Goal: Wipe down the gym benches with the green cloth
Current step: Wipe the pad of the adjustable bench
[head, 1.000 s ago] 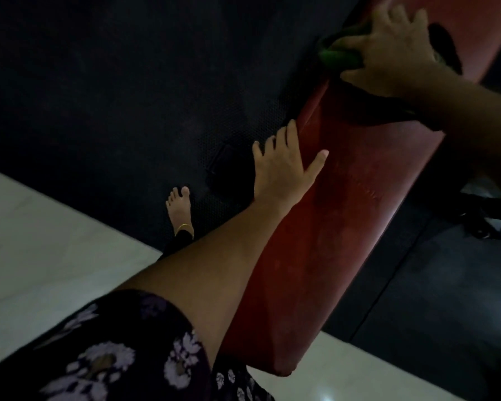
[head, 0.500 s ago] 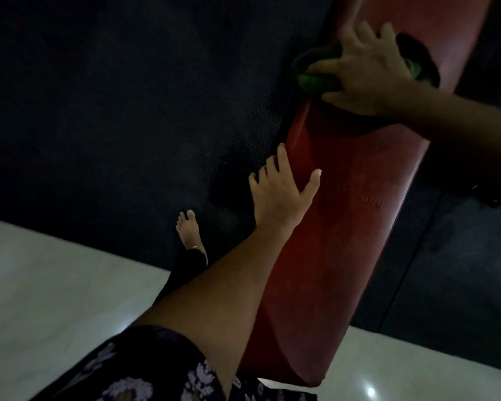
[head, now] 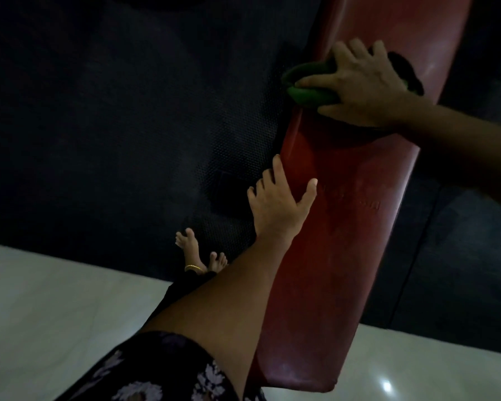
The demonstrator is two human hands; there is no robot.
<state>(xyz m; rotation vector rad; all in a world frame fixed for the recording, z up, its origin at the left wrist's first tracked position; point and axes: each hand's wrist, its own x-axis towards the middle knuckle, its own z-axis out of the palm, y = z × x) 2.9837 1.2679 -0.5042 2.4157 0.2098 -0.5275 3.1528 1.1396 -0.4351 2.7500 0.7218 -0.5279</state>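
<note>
A long red padded gym bench (head: 339, 256) runs from the bottom centre up to the top right. My right hand (head: 362, 85) presses the green cloth (head: 307, 82) flat against the bench's left edge, fingers spread over it. The cloth bulges out to the left of my fingers; a dark part of it shows past my knuckles. My left hand (head: 278, 204) rests on the bench's left edge lower down, fingers straight, thumb out on the red pad, nothing held.
Dark rubber matting (head: 128, 125) covers the floor around the bench. Pale glossy tiles (head: 41, 314) lie at the lower left and bottom right. My bare feet (head: 194, 253) stand on the mat by the bench's left side.
My right hand has slid the cloth down the bench towards me along the left edge. My left hand has stayed on the same spot of the edge. A second foot has come into view.
</note>
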